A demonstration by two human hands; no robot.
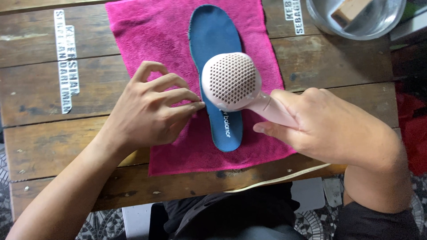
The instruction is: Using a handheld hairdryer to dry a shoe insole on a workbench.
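I see blue insole (212, 40) lying flat along middle of pink towel (147, 31). Right hand (324, 124) above towel's right edge, fingers wrapped closed round handle of pale pink hair dryer (231, 82); dryer head over insole's middle. Left hand (149, 109) on towel left of insole, fingers loosely curled, holding nothing, tips seemingly touching insole edge. Metal bowl (382, 22) beyond towel's far right corner.

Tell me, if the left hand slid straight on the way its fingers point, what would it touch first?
Likely the blue insole: the left hand has fingertips at its edge on the pink towel; the hair dryer hovers just beyond, height unclear.
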